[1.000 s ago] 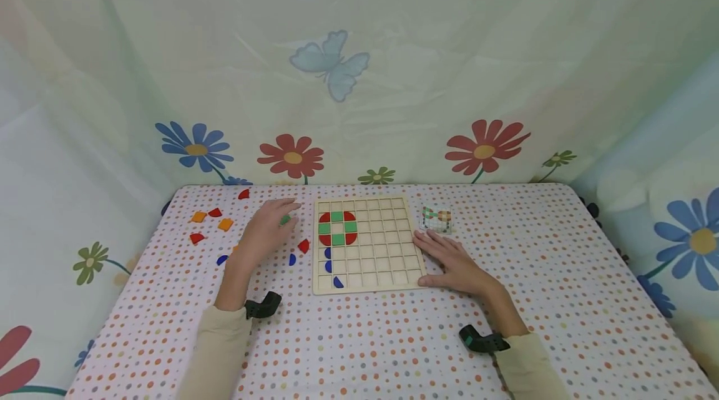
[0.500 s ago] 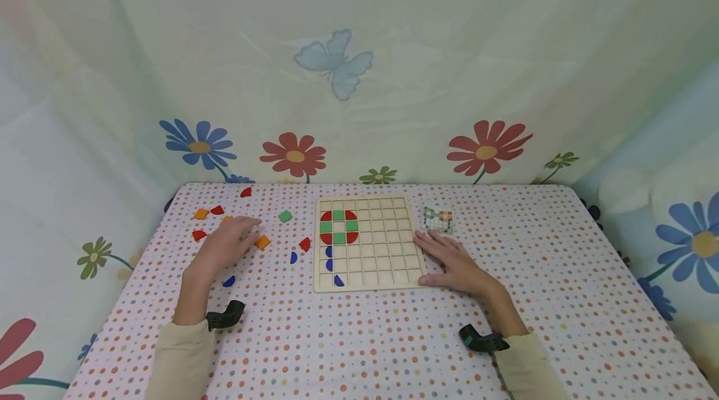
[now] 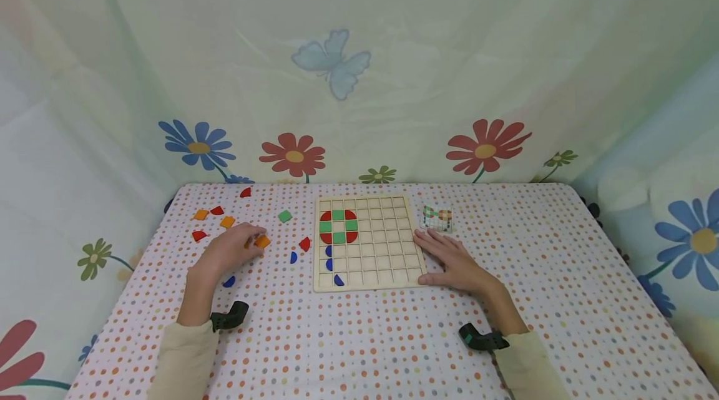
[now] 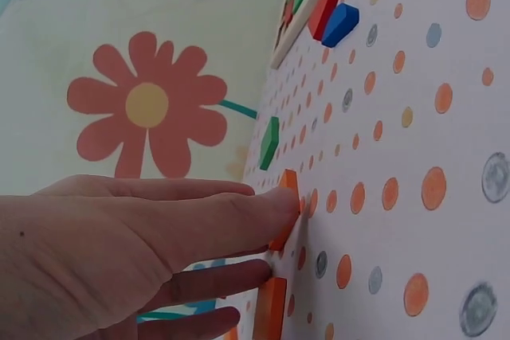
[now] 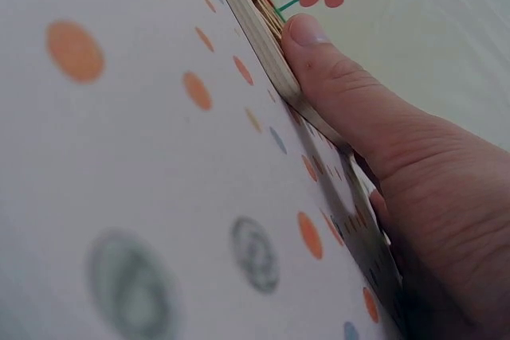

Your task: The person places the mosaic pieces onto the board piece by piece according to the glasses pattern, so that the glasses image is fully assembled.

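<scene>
In the head view, my left hand (image 3: 227,249) is low over the loose pieces left of the board. Its thumb and fingers close on an orange tile (image 3: 262,241); the left wrist view shows the thumb tip against that orange tile (image 4: 287,211). A second orange tile (image 4: 271,310) lies close below the other fingers. My right hand (image 3: 452,263) rests with spread fingers along the right edge of the wooden grid board (image 3: 387,250), thumb on the rim by its near corner. On the board, red and green pieces form a ring, with several blue pieces (image 3: 329,264) below it.
Around the left hand lie a green tile (image 3: 285,216), red quarter-round pieces (image 3: 305,244), blue half-round pieces (image 3: 293,257) and more orange tiles (image 3: 227,222). A pattern card (image 3: 437,219) lies just beyond the right fingers. A dotted cloth (image 3: 348,344) covers the table.
My left hand has drawn back leftward from the green tile, uncovering it, and its thumb and fingers have come around an orange tile. The right hand has stayed on the board's edge.
</scene>
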`<state>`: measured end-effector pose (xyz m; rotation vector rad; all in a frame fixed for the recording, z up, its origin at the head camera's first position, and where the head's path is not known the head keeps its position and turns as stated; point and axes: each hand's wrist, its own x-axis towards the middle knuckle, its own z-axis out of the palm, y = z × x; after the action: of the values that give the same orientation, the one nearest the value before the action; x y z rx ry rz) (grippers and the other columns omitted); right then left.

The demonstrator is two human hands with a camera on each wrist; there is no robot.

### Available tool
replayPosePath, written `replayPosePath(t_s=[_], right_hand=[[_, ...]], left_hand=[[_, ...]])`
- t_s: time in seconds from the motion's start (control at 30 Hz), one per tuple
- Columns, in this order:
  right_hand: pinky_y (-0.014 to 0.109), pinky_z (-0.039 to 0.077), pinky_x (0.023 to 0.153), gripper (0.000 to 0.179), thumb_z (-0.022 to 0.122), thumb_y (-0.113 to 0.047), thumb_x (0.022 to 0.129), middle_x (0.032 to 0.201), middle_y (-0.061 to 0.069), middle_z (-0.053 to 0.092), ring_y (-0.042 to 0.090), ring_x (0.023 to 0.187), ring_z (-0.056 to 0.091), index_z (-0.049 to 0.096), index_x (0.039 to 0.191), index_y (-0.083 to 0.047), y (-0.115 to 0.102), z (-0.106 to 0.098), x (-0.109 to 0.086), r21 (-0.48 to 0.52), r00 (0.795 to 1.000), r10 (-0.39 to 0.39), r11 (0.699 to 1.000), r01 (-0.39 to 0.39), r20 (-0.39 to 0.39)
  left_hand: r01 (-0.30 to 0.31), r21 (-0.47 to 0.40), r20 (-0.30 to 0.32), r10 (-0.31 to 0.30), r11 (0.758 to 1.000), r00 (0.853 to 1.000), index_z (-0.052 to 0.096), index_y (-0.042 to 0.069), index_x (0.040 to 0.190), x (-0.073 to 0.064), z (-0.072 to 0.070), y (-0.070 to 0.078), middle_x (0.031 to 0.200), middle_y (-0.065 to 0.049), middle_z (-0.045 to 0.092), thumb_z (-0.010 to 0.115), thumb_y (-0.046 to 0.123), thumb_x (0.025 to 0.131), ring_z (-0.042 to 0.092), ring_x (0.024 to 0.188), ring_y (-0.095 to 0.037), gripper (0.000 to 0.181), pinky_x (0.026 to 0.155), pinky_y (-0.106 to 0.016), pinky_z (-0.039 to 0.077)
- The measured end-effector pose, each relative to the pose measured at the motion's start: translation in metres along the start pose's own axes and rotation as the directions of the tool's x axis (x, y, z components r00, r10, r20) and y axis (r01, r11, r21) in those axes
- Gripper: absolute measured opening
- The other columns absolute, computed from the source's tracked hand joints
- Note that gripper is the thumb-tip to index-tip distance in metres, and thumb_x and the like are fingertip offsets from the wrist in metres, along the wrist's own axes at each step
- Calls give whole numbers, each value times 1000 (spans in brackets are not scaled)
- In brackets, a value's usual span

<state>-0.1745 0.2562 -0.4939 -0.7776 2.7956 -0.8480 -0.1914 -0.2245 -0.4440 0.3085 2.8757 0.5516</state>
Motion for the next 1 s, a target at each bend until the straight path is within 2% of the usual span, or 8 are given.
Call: replayPosePath(t_s=[0.1,0.2,0.3,0.4,0.57,0.73,0.83,1.0], right_hand=[[62,10,114,90,75,-47,79,161,8,27,40,149,17,32,152,-17,-1,1,-2,9,1000,10,1000,-10,7],[61,10,115,90,74,-47,79,161,8,27,39,149,17,33,152,-17,-1,2,-2,5,1000,12,1000,-13,8],[61,10,115,90,74,-48,79,161,9,27,39,149,18,33,152,-16,-1,3,-2,-5,1000,14,1000,-14,11],[61,10,115,90,74,-49,79,161,9,27,39,148,18,32,152,-16,-1,2,-2,-5,1000,11,1000,-11,13],[63,11,114,89,74,-47,79,160,11,27,40,148,17,33,152,-16,0,-1,1,-5,1000,0,1000,0,-3],[62,11,115,90,74,-49,79,161,9,27,39,149,17,32,152,-17,0,-1,3,-18,1000,13,1000,-13,4],[61,10,116,91,75,-49,78,161,8,26,38,149,17,33,152,-17,0,-1,3,-11,1000,24,1000,-24,6],[61,9,116,91,74,-48,79,161,9,25,39,149,16,32,153,-18,0,0,1,-8,999,26,1000,-26,22]], left_hand=[[-14,20,-18,14,1000,1000,61,7,129,-1,2,-1,102,-10,62,71,20,88,51,85,-21,45,71,-34,46],[-21,39,-43,23,999,999,60,6,130,-4,4,-3,121,-16,62,71,21,89,56,102,-30,45,86,-45,52],[-8,32,-36,9,999,999,57,5,133,-7,1,-6,136,-19,55,69,21,90,51,121,-38,47,99,-55,47],[4,21,-26,-4,1000,1000,55,4,136,-11,-6,-11,141,-23,49,66,19,91,43,130,-43,48,103,-60,42],[45,51,-52,-43,998,998,53,0,136,-17,-23,-23,143,-27,44,62,17,94,37,133,-48,46,105,-64,37],[149,42,-84,-145,988,986,49,-1,137,-27,-35,-37,142,-29,43,57,16,97,36,132,-49,45,105,-64,36],[191,21,-100,-188,981,977,47,-1,138,-32,-39,-45,143,-30,41,55,16,98,35,131,-50,45,105,-65,35],[165,27,-94,-161,986,982,48,-3,137,-31,-36,-47,141,-31,43,55,16,98,38,130,-50,44,105,-65,36]])
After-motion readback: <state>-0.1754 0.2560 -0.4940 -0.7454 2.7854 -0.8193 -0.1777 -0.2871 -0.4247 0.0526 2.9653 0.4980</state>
